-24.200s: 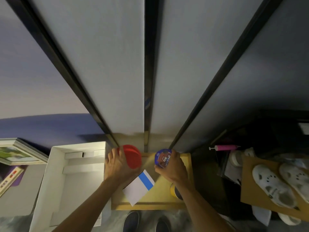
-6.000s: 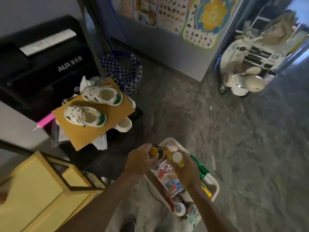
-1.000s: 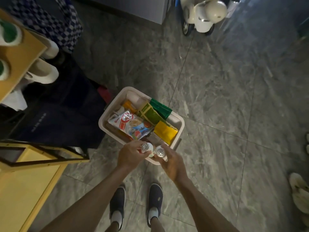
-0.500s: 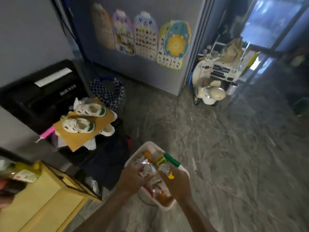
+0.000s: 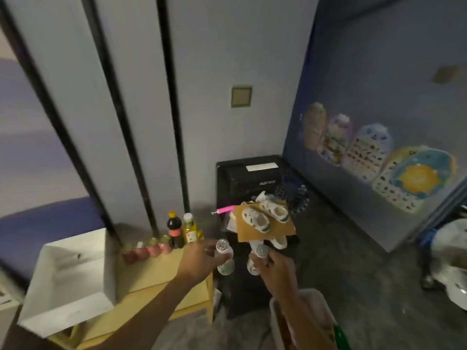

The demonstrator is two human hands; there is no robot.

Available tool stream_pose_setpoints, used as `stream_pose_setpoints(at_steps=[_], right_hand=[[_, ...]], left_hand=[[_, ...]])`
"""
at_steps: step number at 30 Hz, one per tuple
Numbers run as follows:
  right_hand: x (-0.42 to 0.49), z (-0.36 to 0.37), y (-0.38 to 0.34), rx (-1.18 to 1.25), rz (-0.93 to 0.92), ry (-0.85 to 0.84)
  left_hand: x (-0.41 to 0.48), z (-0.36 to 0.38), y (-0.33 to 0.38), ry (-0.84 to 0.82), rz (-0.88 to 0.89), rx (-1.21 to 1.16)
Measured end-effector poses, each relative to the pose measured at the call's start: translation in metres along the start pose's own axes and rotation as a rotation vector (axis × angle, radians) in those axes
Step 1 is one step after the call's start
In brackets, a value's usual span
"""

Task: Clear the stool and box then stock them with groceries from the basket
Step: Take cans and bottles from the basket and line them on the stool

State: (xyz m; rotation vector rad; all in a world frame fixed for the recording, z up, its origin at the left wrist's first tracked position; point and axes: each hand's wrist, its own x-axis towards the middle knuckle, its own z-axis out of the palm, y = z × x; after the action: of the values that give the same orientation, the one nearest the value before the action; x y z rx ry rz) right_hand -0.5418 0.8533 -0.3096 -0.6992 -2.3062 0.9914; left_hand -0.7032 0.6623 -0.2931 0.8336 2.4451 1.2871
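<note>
My left hand [image 5: 199, 261] grips a small white bottle [image 5: 223, 258] with a foil cap, held in the air just past the right end of the yellow wooden stool [image 5: 161, 279]. Beside it my right hand [image 5: 276, 270] grips a second small white bottle [image 5: 256, 260]. Along the stool's back edge stand a dark sauce bottle [image 5: 174, 233], a yellow oil bottle [image 5: 189, 229] and a row of small pink cups [image 5: 145, 250]. The open white box [image 5: 68, 281] lies on the stool's left part. The basket [image 5: 300, 322] shows at the bottom, under my right forearm.
To the right of the stool is a dark pile topped by a cardboard sheet with white children's shoes [image 5: 264, 218] and a pink pump [image 5: 223, 210]. A black appliance [image 5: 250, 178] stands behind it. A white ride-on toy [image 5: 452, 263] sits at the far right.
My view has swung left from the basket to the stool. Both hands have lifted the two small bottles out of the basket and carried them toward the stool.
</note>
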Motion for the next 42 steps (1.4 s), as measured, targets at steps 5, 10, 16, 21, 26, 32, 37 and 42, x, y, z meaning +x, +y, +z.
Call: stream_pose_setpoints(at_steps=[5, 10, 16, 21, 26, 32, 37, 42], right_hand=[[0.031, 0.080, -0.058, 0.083, -0.176, -0.105], [0.050, 0.169, -0.091, 0.120, -0.154, -0.321], [0.064, 0.255, -0.126, 0.168, -0.102, -0.436], [0.079, 0.308, -0.131, 0.182, -0.030, -0.462], [0.094, 0.360, -0.115, 0.199, 0.073, -0.559], [0.107, 0.434, -0.093, 0.191, 0.018, -0.632], [0.103, 0.505, -0.056, 0.177, 0.049, -0.616], [0.089, 0.530, -0.037, 0.221, 0.066, -0.641]], left_hand=[[-0.011, -0.084, -0.054, 0.197, -0.092, 0.043], [-0.021, -0.144, -0.109, 0.343, -0.215, 0.022], [-0.005, -0.190, -0.173, 0.400, -0.299, 0.031], [0.018, -0.195, -0.218, 0.391, -0.382, -0.008], [0.039, -0.172, -0.255, 0.384, -0.514, -0.091], [0.071, -0.137, -0.318, 0.394, -0.677, -0.089], [0.093, -0.120, -0.367, 0.458, -0.751, -0.096], [0.095, -0.105, -0.390, 0.450, -0.805, -0.130]])
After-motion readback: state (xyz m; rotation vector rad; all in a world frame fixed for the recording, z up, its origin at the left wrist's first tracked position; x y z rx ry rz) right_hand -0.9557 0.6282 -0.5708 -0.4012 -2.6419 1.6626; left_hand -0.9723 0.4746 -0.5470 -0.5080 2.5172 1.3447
